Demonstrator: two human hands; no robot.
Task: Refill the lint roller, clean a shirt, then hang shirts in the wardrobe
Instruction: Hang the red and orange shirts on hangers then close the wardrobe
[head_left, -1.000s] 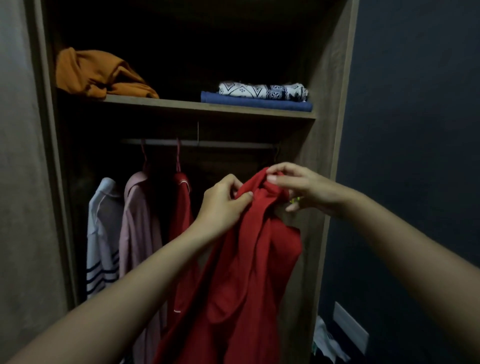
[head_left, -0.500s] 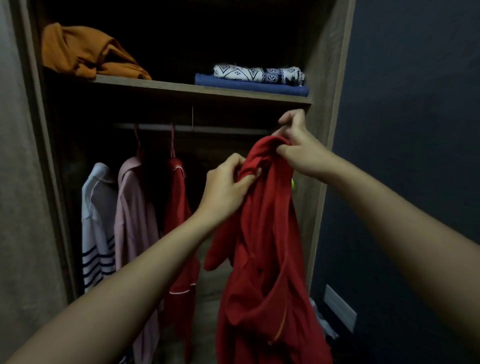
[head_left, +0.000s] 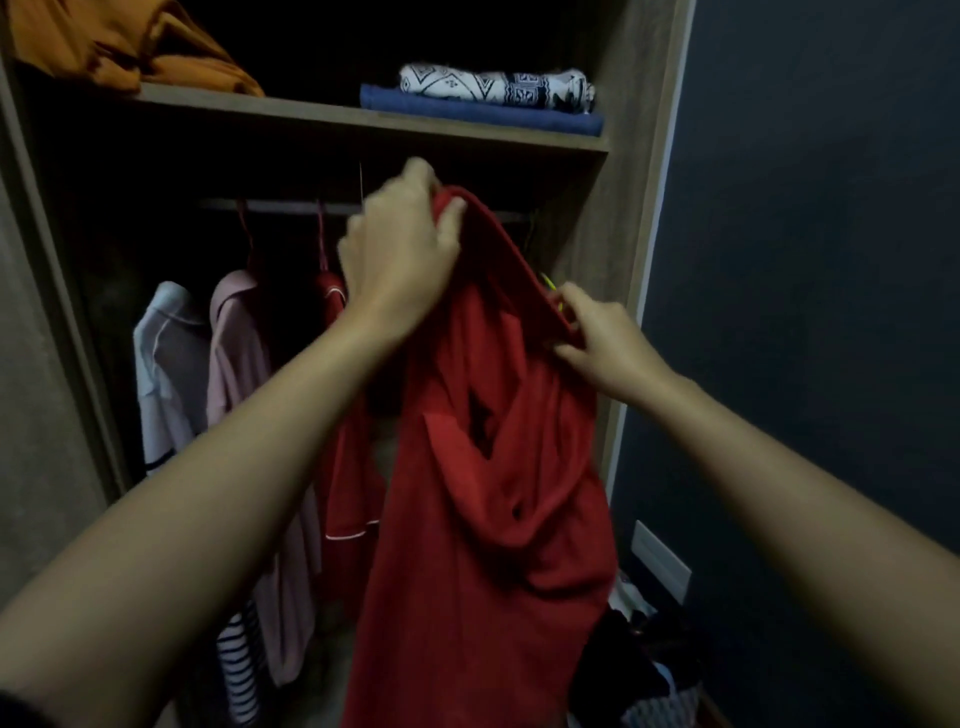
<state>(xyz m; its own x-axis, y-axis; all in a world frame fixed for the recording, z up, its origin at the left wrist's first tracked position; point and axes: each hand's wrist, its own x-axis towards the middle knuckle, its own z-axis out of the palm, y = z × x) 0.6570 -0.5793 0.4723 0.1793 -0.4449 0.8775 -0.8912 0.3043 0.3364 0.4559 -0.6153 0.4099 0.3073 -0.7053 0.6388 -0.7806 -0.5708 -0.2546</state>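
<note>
A red shirt (head_left: 483, 519) hangs in front of the open wardrobe, held up between both hands. My left hand (head_left: 400, 249) grips its top just below the shelf, level with the hanging rail (head_left: 280, 207). My right hand (head_left: 597, 343) pinches the shirt's right shoulder edge lower down, beside a bit of yellow-green hanger (head_left: 550, 286) that shows there. The rest of that hanger is hidden by the cloth.
On the rail hang a white striped shirt (head_left: 166, 374), a pink shirt (head_left: 234, 353) and another red shirt (head_left: 348, 467). The shelf (head_left: 322, 117) carries an orange garment (head_left: 119, 47) and folded blue and patterned cloths (head_left: 493, 98). A dark wall (head_left: 805, 260) is on the right; clothes lie on the floor (head_left: 649, 649).
My left hand has risen to the shirt's top near the rail. My right hand has dropped from the top to the shirt's right shoulder. The camera has moved closer.
</note>
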